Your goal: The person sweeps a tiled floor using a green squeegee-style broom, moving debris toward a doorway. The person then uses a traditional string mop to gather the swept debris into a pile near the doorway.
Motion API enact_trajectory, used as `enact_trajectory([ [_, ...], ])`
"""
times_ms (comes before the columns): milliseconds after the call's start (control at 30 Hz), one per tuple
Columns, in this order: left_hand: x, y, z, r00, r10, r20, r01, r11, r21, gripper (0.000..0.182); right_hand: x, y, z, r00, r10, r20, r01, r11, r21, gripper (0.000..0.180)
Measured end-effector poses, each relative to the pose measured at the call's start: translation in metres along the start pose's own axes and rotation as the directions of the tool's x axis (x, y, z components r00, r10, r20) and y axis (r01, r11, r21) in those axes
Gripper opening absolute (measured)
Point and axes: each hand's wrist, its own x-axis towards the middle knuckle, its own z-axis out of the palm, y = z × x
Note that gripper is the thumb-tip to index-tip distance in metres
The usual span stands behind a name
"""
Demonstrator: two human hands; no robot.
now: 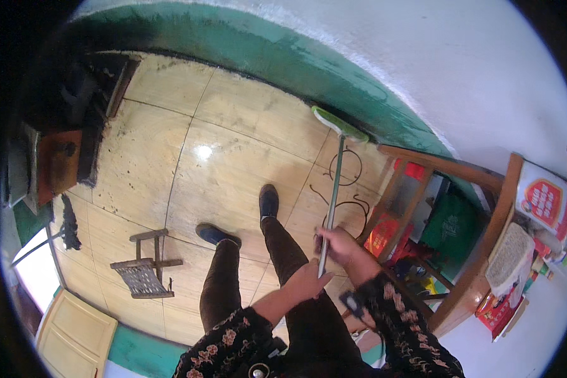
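Note:
Both my hands grip the metal pole (334, 198) of a mop. My left hand (307, 279) wraps the pole's near end, in front of my legs. Farther along it, my right hand (339, 244) closes around the shaft. The pole runs away from me to a flat mop head (341, 125) with a green and white pad, which lies on the tiled floor (245, 156) along the foot of the green-painted wall (283, 52). Beside the pole, curved dark metal wire (360, 167) forms rings and hooks at floor level.
A wooden rack (477, 283) with red packages and a green bag (453, 231) stands close on the right. A small folding stool (144, 279) is on the floor at left. Beyond it are a dark broom head (70, 224) and a brown box-like unit (59, 163). A cream door (75, 330) is lower left.

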Motion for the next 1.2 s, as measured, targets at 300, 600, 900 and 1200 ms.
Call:
enact_trajectory([
  [300,-0.094,0.005,-0.082,0.986,-0.007,-0.169,0.029,0.992,0.126,0.033,-0.096,0.029,-0.049,0.946,-0.031,-0.322,0.003,0.996,-0.088,0.009],
  [600,-0.335,-0.183,-0.216,0.616,-0.081,-0.784,0.223,0.972,0.074,0.028,-0.194,0.087,-0.036,0.566,-0.720,-0.401,0.037,0.508,-0.860,0.043],
  [900,-0.521,-0.300,-0.103,0.333,-0.598,-0.729,0.252,0.801,-0.543,0.018,-0.156,0.070,-0.072,0.573,-0.680,-0.457,0.023,0.571,-0.821,0.052],
  [1200,-0.488,-0.225,-0.072,0.493,-0.405,-0.770,0.196,0.914,-0.355,0.017,-0.186,0.059,-0.053,0.528,-0.729,-0.436,0.170,0.594,-0.786,0.051],
])
